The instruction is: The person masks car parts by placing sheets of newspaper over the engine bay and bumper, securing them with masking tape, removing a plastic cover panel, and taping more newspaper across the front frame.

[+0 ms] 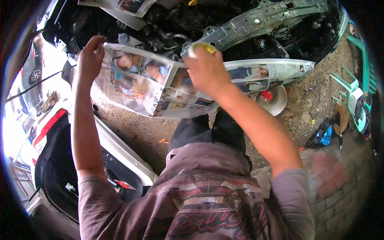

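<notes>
A long sheet of newspaper (132, 86) hangs across the front of an opened engine bay, with a pale strip along its upper edge. My left hand (92, 56) is closed on the upper left corner of that sheet, thumb and fingers pinched together. Farther right, my right hand (206, 72) grips a tape roll (205, 47) with a yellow core, just above the newspaper's top edge. Motion blurs the fingers of this hand a little. Behind the newspaper runs a bare metal crossmember (244, 30) of the car.
On the dirt floor at right stands a pale round basin (278, 102) with a red item (265, 97) inside. Green plastic chairs (356, 94) lie beyond it, near a blue-and-black bundle (326, 135). A detached white car bumper or panel (124, 150) rests at my left.
</notes>
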A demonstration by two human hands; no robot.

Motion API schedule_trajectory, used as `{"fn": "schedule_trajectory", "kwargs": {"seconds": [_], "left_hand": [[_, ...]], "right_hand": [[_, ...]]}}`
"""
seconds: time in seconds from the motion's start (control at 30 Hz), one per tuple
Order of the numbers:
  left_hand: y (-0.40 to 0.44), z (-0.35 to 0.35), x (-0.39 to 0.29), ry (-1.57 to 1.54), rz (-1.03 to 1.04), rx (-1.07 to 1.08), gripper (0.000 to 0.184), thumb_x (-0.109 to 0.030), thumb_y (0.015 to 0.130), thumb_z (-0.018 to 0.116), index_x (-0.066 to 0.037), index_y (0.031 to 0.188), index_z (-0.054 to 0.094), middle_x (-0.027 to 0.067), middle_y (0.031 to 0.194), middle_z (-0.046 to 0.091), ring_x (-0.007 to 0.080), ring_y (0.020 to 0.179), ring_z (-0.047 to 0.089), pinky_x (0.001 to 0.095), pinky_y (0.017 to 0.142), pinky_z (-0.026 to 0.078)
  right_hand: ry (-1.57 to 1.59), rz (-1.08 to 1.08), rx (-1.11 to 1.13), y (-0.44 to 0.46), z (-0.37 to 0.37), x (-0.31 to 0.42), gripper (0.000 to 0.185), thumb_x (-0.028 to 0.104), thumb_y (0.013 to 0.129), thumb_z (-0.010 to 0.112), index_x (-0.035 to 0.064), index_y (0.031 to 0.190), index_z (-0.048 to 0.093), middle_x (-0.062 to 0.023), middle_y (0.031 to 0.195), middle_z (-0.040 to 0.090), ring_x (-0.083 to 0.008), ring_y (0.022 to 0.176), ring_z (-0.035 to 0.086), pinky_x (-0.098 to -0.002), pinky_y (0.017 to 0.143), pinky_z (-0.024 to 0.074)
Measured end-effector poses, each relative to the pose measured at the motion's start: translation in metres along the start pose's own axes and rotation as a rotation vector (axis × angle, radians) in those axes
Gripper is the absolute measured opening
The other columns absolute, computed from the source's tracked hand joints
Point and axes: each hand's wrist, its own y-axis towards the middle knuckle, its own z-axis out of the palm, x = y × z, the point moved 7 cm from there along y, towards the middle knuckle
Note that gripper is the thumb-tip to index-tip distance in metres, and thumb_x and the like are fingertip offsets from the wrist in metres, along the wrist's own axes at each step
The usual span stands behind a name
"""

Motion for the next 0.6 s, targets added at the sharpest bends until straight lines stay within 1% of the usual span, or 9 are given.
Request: {"fn": "schedule_trajectory", "kwargs": {"seconds": [0.1,0.13,0.2,0.23,0.27,0.33,0.4,0.43,0.6], "left_hand": [[0.034,0.007,-0.024,0.056,0.019,0.014,0.032,-0.007,0.096,0.060,-0.005,0.127,0.068,0.0187,0.120,0.075,0.0373,0.116,0.071,0.0445,0.100,0.055],[0.045,0.015,-0.020,0.054,0.017,0.019,0.032,-0.007,0.096,0.060,-0.005,0.127,0.068,0.0187,0.120,0.075,0.0373,0.116,0.071,0.0445,0.100,0.055],[0.067,0.038,-0.020,0.148,0.152,0.124,0.039,-0.006,0.091,0.058,-0.009,0.128,0.069,0.0202,0.120,0.075,0.0419,0.116,0.069,0.0481,0.102,0.054],[0.073,0.044,-0.020,0.187,0.086,0.135,0.041,-0.007,0.087,0.057,-0.009,0.125,0.070,0.0217,0.119,0.074,0.0444,0.115,0.068,0.0508,0.101,0.054],[0.073,0.046,-0.028,0.241,0.073,0.098,0.038,-0.009,0.088,0.057,-0.008,0.123,0.070,0.0221,0.117,0.074,0.0443,0.113,0.068,0.0516,0.099,0.054],[0.068,0.053,-0.047,0.293,0.063,0.063,0.035,-0.010,0.089,0.057,-0.008,0.121,0.070,0.0225,0.115,0.075,0.0443,0.112,0.069,0.0524,0.098,0.055],[0.051,0.054,-0.052,0.383,-0.048,-0.043,0.030,-0.013,0.091,0.058,-0.010,0.118,0.070,0.0217,0.111,0.076,0.0429,0.109,0.070,0.0535,0.095,0.054],[0.043,0.064,-0.046,0.412,-0.019,-0.156,0.026,-0.015,0.093,0.060,-0.014,0.117,0.071,0.0191,0.109,0.076,0.0409,0.108,0.070,0.0532,0.093,0.054],[0.009,0.113,-0.067,0.358,0.222,-0.318,0.016,-0.018,0.095,0.063,-0.015,0.109,0.069,0.0064,0.104,0.076,0.0341,0.105,0.068,0.0523,0.088,0.051]], "right_hand": [[-0.046,0.053,0.114,-0.009,0.026,0.025,0.018,0.018,0.092,0.064,0.0110,0.105,0.075,-0.0136,0.115,0.063,-0.0333,0.111,0.063,-0.0530,0.092,0.0431],[-0.044,0.087,0.085,-0.013,0.031,0.028,0.019,0.020,0.094,0.062,0.0108,0.098,0.077,-0.0119,0.108,0.066,-0.0292,0.102,0.066,-0.0531,0.097,0.0419],[-0.067,0.146,0.165,-0.015,0.036,0.032,0.016,0.020,0.092,0.063,0.0110,0.098,0.076,-0.0117,0.108,0.065,-0.0293,0.103,0.065,-0.0518,0.095,0.0414],[-0.092,0.200,0.238,-0.014,0.039,0.030,0.014,0.019,0.091,0.065,0.0111,0.099,0.074,-0.0115,0.109,0.065,-0.0295,0.104,0.064,-0.0504,0.093,0.0409],[-0.087,0.201,0.241,-0.012,0.037,0.031,0.014,0.019,0.091,0.065,0.0111,0.099,0.074,-0.0115,0.109,0.065,-0.0295,0.104,0.064,-0.0504,0.093,0.0409],[-0.137,0.166,0.105,-0.006,0.022,0.030,0.014,0.018,0.089,0.066,0.0110,0.094,0.077,-0.0114,0.108,0.065,-0.0283,0.101,0.065,-0.0508,0.092,0.0396],[-0.178,0.165,0.191,0.000,0.025,0.025,0.018,0.020,0.089,0.065,0.0102,0.095,0.080,-0.0117,0.109,0.066,-0.0289,0.101,0.065,-0.0525,0.092,0.0394],[-0.219,0.158,0.274,0.001,0.030,0.024,0.022,0.022,0.090,0.065,0.0093,0.095,0.082,-0.0121,0.110,0.067,-0.0294,0.100,0.066,-0.0542,0.092,0.0391],[-0.199,0.149,0.370,0.001,0.040,0.031,0.025,0.023,0.090,0.064,0.0094,0.098,0.084,-0.0153,0.114,0.066,-0.0337,0.106,0.063,-0.0561,0.094,0.0377]]}}
